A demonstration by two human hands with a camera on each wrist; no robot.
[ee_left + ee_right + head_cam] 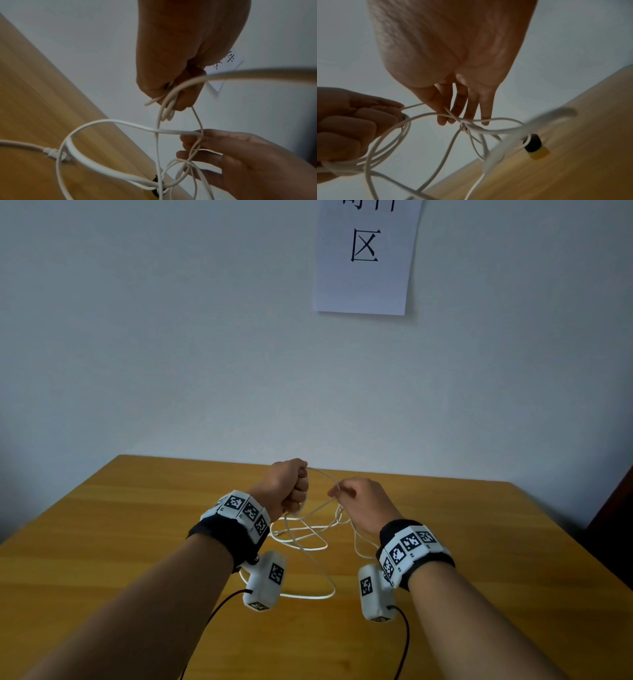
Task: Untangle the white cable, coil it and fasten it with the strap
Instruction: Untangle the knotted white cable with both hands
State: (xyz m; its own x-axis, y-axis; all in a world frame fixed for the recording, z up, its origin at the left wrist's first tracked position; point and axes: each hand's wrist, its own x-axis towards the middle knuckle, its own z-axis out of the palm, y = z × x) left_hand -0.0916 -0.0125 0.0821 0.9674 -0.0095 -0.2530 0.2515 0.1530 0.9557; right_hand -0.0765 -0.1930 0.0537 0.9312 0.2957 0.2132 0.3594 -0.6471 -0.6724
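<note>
Both hands are up over the wooden table [137, 525], the white cable [310, 537] strung between them. The left hand [289, 486] is fisted tight around several strands gathered in its curled fingers. The right hand [363, 503] pinches one strand between thumb and fingertips [441, 119], the other fingers hanging fairly straight. Loose loops droop from both grips onto the tabletop, crossing in a tangle. A black strap [532, 144] with a yellow tab sits on the cable near the table's surface.
</note>
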